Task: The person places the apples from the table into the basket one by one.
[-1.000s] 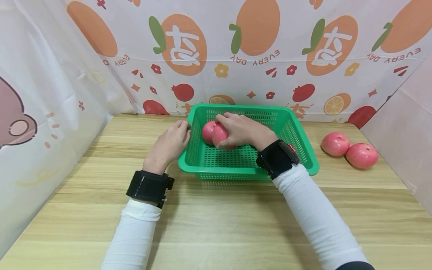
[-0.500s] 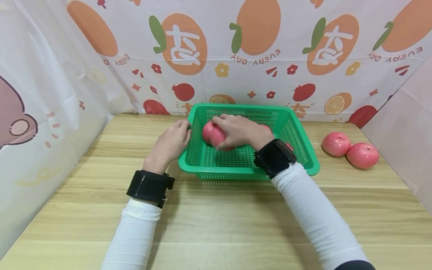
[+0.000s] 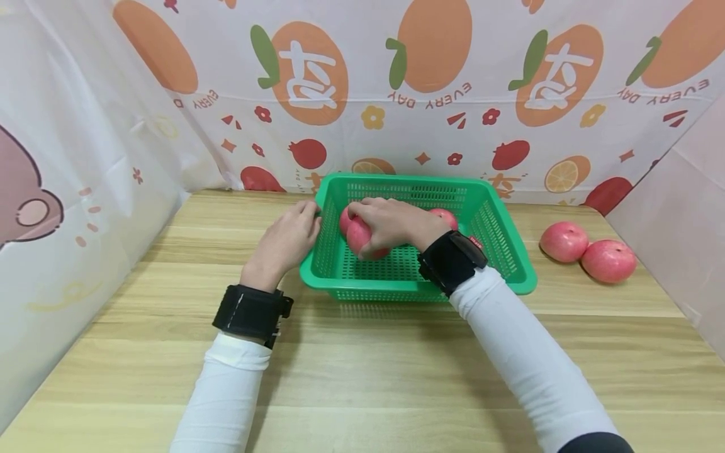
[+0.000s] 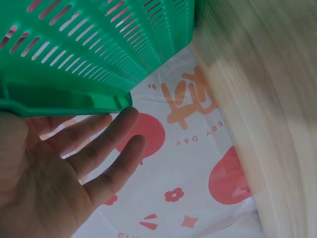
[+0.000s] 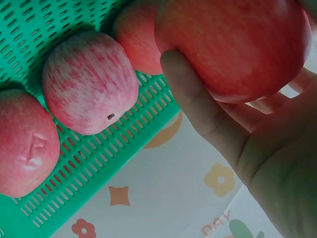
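Observation:
In the head view, a green plastic basket (image 3: 391,286) with slotted walls holds several red apples. My right hand (image 3: 385,223) reaches into its left part and grips an apple (image 3: 358,236), thumb on one side and fingers on the other. The right wrist view shows this held apple (image 5: 233,47) close up, above other apples, one streaked pink (image 5: 89,82) and one with a dented skin (image 5: 27,148). My left hand (image 3: 286,239) holds the basket's left rim. In the left wrist view its fingers (image 4: 101,148) lie under the rim; its thumb is mostly hidden.
Two more apples, one (image 3: 564,241) touching the other (image 3: 608,261), lie on the wooden table (image 3: 362,377) right of the basket. A fruit-printed cloth (image 3: 368,75) hangs directly behind the basket. Another sheet (image 3: 102,157) borders the table on the left.
My right hand has moved slightly left and toward me with the apple. Another apple at the basket's right has come into view behind my wrist. My left hand has stayed put.

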The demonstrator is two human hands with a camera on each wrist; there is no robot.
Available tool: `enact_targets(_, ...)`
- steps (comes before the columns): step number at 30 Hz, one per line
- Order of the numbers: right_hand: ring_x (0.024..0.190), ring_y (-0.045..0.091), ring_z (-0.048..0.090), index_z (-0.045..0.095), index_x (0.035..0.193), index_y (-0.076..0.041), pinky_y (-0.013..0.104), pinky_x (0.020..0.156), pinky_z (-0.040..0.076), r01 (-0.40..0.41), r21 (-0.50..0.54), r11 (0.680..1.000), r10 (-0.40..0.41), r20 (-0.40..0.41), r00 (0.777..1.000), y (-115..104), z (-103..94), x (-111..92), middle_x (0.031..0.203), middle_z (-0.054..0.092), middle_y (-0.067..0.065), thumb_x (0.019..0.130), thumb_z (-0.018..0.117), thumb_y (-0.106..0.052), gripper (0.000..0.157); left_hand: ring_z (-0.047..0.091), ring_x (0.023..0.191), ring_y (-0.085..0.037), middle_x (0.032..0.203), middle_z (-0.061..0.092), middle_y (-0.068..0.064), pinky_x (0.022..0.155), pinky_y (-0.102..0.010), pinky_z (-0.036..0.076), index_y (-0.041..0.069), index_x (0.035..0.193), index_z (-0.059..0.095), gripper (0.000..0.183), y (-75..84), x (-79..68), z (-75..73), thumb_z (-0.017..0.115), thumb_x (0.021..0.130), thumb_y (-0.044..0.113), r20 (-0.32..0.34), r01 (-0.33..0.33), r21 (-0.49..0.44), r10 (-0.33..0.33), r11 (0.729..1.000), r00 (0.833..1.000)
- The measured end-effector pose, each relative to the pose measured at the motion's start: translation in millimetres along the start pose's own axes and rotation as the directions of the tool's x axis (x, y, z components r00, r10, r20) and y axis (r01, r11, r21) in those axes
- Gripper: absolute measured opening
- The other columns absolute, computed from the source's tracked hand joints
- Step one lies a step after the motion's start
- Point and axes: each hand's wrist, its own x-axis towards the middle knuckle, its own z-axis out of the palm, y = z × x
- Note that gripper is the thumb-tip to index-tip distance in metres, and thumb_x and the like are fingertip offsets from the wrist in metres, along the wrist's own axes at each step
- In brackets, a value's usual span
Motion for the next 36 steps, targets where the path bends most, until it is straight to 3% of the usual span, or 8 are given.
enact_targets(6,0.131,0.032,0.045,0.038,0.154,-0.014,0.052,0.101,0.048,-0.042,-0.031,0.999,0.044,0.060,0.997,-1.2,1.8,5.7,0.158,0.036,0.011,0.086,0.081,-0.038,0.084,0.059,0.101,-0.036,0.118,0.056,-0.023,0.094,-0.051,0.053,-0.009,0.126,0.054,0.027,0.0,0.7,-0.4,0.051,0.106,0.010,0.000,-0.003,0.006,0.003,1.000,1.000)
enact_targets(19,0.110,0.027,0.055,0.050,0.137,-0.009,0.040,0.093,0.050,0.020,-0.013,1.000,-0.018,0.137,0.990,-3.8,10.5,14.7,0.124,0.053,0.012,0.087,0.077,-0.031,0.061,0.058,0.107,-0.036,0.126,0.055,-0.024,0.099,-0.053,0.050,-0.009,0.130,0.053,0.031,-0.3,0.6,-0.2,0.049,0.107,0.012,0.009,0.007,0.001,-0.007,1.000,1.000)
enact_targets(36,0.112,0.021,0.052,0.041,0.150,-0.010,0.039,0.097,0.050,-0.013,-0.050,0.999,0.025,0.248,0.968,-10.9,20.6,20.8,0.124,0.057,0.006,0.092,0.074,-0.027,0.069,0.059,0.109,-0.037,0.128,0.055,-0.024,0.100,-0.054,0.049,-0.008,0.133,0.052,0.033,1.1,0.1,-0.7,0.049,0.107,0.012,0.015,0.018,-0.013,-0.018,1.000,1.000)
